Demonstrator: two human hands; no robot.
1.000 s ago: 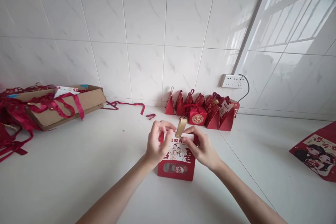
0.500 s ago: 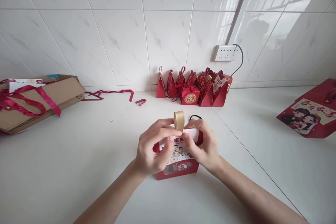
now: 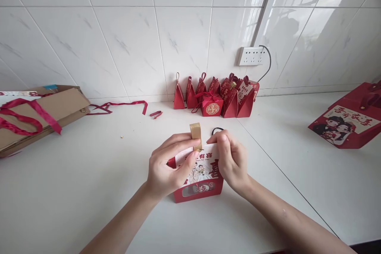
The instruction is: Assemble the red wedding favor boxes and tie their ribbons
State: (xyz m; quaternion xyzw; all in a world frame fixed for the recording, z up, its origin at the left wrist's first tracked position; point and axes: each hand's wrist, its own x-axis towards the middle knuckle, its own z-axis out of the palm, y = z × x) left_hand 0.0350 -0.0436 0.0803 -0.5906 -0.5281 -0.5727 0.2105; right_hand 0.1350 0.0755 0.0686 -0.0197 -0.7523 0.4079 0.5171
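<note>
A small red gift box (image 3: 199, 179) with a white cartoon panel stands on the white counter (image 3: 74, 190) in front of me. A gold ribbon loop (image 3: 195, 131) sticks up from its top. My left hand (image 3: 166, 166) grips the box's upper left side, its fingertips pinched at the base of the gold loop. My right hand (image 3: 229, 158) is closed on the box's upper right edge, the thumb near the loop. A thin black loop (image 3: 216, 129) lies just behind my right hand.
A row of finished red gift boxes (image 3: 216, 96) lines the tiled wall under a power strip (image 3: 250, 56). A cardboard box with red ribbons (image 3: 38, 111) lies far left. A loose red ribbon (image 3: 125, 105) and a flat red bag (image 3: 348, 124) are on the counter.
The view tilted down and shifted. Both hands moved slightly on the box top; the gold loop shifted a little left and now stands squarer, and my right hand uncovered more of the white panel.
</note>
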